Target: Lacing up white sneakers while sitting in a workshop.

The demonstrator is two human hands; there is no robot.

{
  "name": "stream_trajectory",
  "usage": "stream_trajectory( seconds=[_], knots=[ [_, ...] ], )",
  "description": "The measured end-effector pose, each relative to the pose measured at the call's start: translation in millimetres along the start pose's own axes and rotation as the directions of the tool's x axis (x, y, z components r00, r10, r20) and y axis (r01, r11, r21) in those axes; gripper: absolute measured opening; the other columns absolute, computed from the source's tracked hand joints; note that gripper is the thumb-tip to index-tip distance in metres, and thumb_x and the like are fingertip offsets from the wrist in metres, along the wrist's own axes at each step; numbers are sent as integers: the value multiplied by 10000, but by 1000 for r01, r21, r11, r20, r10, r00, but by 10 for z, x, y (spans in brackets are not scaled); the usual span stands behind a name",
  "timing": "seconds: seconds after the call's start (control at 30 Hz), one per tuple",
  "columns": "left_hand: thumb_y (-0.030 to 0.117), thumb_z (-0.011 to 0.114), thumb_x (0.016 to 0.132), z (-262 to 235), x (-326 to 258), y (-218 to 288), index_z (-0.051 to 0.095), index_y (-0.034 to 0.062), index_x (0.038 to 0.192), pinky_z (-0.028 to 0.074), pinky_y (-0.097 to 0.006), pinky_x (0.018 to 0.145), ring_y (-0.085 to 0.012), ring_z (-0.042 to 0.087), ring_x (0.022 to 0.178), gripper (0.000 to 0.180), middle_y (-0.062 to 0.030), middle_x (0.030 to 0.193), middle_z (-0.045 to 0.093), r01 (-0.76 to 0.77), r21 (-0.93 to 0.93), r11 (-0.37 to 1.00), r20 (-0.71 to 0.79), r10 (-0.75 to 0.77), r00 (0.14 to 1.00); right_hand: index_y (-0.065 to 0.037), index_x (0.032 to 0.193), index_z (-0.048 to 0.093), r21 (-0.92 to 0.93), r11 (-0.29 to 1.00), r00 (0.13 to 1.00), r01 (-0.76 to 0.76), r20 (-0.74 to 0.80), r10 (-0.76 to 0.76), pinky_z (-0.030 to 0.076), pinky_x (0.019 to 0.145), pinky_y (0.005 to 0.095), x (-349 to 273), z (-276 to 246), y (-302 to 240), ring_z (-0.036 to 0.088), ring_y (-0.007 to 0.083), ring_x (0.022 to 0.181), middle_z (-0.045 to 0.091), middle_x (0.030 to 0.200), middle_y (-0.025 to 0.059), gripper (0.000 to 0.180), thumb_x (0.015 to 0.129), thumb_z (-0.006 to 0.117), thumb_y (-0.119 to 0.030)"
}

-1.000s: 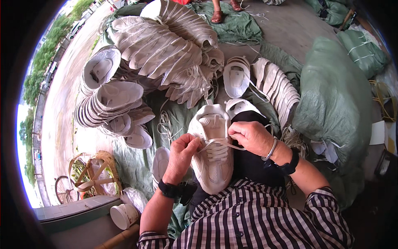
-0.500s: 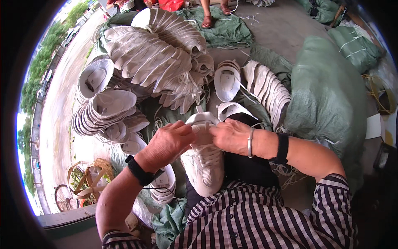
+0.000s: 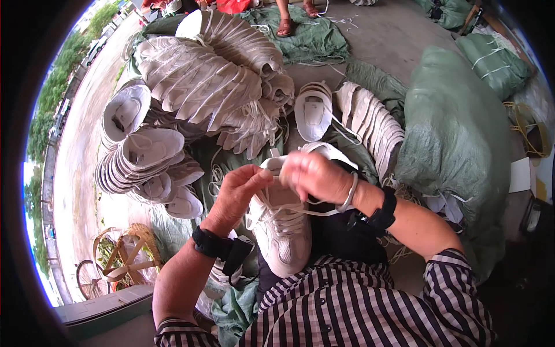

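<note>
A white sneaker upper (image 3: pixel 281 240) with a mesh toe lies on my lap, its toe toward me and its opening away. My left hand (image 3: pixel 238 194) is closed at the upper's left side, thumb and fingers pinched together on what looks like the shoelace (image 3: pixel 296 218). Over the tongue and opening hovers my right hand (image 3: pixel 321 178), its fingers smeared by motion, so what they hold is hidden. A slack length of lace runs out to the right below that hand. Just beyond it, partly covered, sits another white upper (image 3: pixel 325 151).
Nested shoe uppers form a big heap (image 3: pixel 199 78) ahead, with more stacks (image 3: pixel 139 159) to the left and a row (image 3: pixel 370 118) at right. A bulky green sack (image 3: pixel 454 144) stands on my right. Further off, a person's sandalled foot (image 3: pixel 285 28) rests by a green sheet.
My right hand has lifted and turned over the shoe's opening, now blurred. Loose lace has come up on both sides of the tongue. My left hand has shifted slightly, still pinched.
</note>
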State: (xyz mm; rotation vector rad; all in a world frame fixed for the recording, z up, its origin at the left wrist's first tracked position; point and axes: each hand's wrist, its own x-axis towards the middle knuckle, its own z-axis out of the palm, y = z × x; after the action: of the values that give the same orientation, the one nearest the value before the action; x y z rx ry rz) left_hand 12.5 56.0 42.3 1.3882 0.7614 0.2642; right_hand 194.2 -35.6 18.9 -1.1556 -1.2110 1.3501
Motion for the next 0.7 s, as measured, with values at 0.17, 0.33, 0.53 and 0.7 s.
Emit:
stream_trajectory(
  seconds=[0.17, 0.33, 0.53, 0.7],
  knots=[
    [208, 613, 875, -41, -48, -118, 595, 46, 876, 411, -213, 735, -60, 525, 782, 163, 5, 831, 608, -99, -135, 986, -26, 96, 995, -25, 1052, 550, 213, 966, 989, -146, 37, 141, 456, 454, 199, -24, 242, -66, 564, 68, 558, 609, 768, 29, 250, 852, 608, -163],
    [178, 629, 862, 26, -96, -225, 584, 62, 851, 421, -217, 706, -57, 522, 740, 124, 16, 795, 598, -221, -194, 956, -150, 194, 970, -11, 995, 583, 194, 977, 995, -82, -41, 92, 462, 539, 211, -38, 452, 8, 545, 52, 638, 600, 783, -3, 202, 812, 639, -74],
    [197, 593, 881, 88, -80, -238, 586, 64, 815, 399, -222, 687, -68, 497, 700, 148, 10, 774, 586, -224, -217, 950, -126, 200, 972, -7, 853, 611, 60, 996, 992, -73, -103, 79, 453, 562, 214, -56, 490, -2, 539, 49, 611, 596, 698, -14, 87, 832, 618, -91],
    [247, 537, 920, 17, -108, -206, 586, 33, 1008, 405, -216, 777, -74, 518, 819, 236, 14, 889, 592, -197, -112, 974, -106, 185, 977, -2, 867, 574, 389, 886, 964, 253, -173, -200, 451, 462, 183, -35, 58, -914, 543, 67, 537, 618, 745, 67, 123, 882, 546, -121]
  ],
)
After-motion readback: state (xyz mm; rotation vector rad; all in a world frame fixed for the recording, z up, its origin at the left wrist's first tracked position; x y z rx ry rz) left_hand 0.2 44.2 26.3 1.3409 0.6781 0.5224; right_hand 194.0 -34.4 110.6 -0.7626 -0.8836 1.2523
